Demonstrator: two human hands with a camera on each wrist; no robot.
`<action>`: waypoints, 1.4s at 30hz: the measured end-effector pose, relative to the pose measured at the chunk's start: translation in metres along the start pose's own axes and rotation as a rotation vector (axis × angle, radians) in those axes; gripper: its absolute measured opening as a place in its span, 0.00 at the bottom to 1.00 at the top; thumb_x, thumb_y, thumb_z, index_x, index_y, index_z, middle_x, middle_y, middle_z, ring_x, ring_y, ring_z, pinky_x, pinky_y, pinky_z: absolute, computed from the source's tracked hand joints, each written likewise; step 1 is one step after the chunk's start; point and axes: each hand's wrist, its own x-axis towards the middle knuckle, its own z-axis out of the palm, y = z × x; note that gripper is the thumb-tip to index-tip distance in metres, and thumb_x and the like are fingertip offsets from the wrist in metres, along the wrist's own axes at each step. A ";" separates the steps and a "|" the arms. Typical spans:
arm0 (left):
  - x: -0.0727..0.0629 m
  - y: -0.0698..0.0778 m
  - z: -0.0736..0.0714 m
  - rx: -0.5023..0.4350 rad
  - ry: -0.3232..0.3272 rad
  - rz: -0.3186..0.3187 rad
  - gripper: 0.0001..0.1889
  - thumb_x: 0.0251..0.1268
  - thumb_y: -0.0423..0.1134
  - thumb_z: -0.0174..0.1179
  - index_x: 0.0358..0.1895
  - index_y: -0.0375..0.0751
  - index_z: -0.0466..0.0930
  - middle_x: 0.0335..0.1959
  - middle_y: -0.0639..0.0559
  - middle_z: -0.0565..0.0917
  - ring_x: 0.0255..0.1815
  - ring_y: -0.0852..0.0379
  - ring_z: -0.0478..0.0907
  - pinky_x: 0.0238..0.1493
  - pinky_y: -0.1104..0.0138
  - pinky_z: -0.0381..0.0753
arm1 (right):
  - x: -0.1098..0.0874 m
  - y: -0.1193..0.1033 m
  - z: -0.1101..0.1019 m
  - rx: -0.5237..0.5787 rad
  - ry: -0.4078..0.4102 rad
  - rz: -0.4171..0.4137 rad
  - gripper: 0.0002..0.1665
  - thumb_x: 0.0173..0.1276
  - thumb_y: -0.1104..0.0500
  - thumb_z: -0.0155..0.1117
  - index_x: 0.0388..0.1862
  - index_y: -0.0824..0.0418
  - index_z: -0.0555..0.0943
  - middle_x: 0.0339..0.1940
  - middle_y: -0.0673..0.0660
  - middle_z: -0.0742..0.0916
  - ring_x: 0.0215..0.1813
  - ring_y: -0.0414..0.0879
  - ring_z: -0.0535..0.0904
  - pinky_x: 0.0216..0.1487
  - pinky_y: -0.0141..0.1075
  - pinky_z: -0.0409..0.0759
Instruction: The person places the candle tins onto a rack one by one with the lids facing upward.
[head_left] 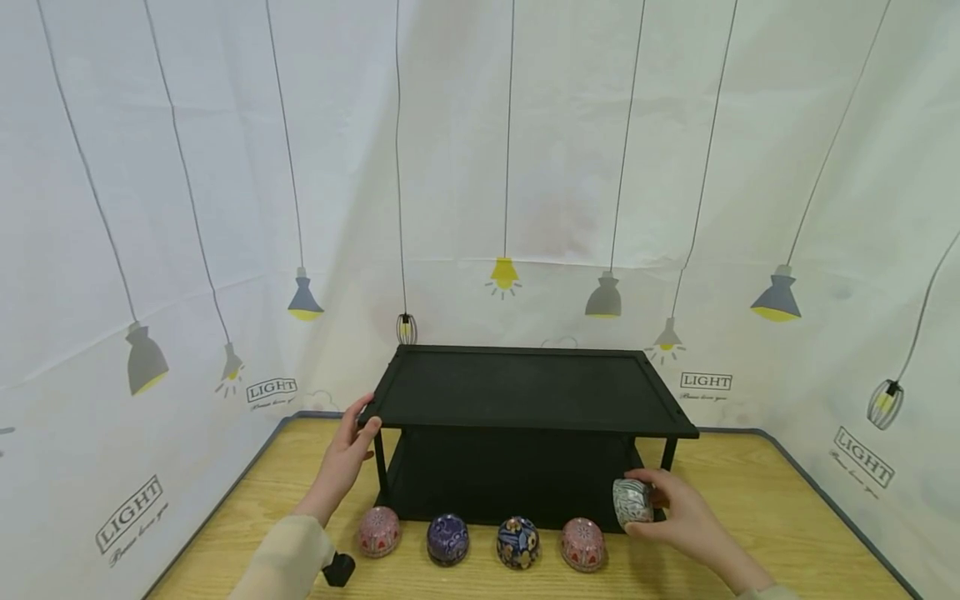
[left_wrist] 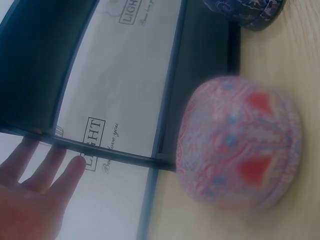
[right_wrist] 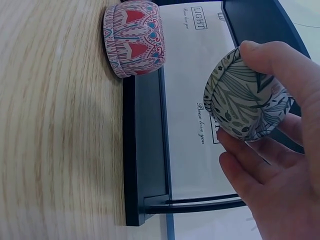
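My right hand (head_left: 678,512) grips a small round tin (head_left: 632,502) with a white and green leaf pattern between thumb and fingers. It is tilted on its side and held off the table, by the right front of a black two-tier shelf (head_left: 525,387). At the shelf's left front corner, my left hand (head_left: 347,458) touches the upper tier's edge with fairly straight fingers. Along the shelf's front stand a pink tin (head_left: 378,532), a purple tin (head_left: 447,539), a dark blue floral tin (head_left: 518,542) and another pink tin (head_left: 582,544).
Both shelf tiers are flat black boards joined by thin posts (head_left: 668,454). A small black object (head_left: 339,570) shows by the left sleeve. The wooden table (head_left: 247,517) meets a white backdrop (head_left: 465,167) printed with hanging lamps.
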 end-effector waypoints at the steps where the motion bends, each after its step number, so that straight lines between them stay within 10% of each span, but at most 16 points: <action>1: 0.000 0.000 0.000 0.003 0.001 0.001 0.29 0.76 0.52 0.47 0.75 0.57 0.52 0.71 0.36 0.61 0.69 0.40 0.63 0.60 0.41 0.67 | 0.000 0.000 0.000 0.005 0.003 -0.004 0.38 0.52 0.53 0.79 0.58 0.67 0.76 0.49 0.60 0.81 0.41 0.44 0.79 0.39 0.37 0.81; 42: 0.000 0.002 0.000 0.022 0.014 -0.009 0.29 0.75 0.54 0.48 0.75 0.57 0.53 0.71 0.36 0.61 0.68 0.39 0.63 0.59 0.40 0.67 | -0.004 -0.016 -0.002 0.181 0.028 0.107 0.39 0.55 0.56 0.77 0.64 0.66 0.72 0.43 0.60 0.81 0.39 0.48 0.77 0.38 0.38 0.79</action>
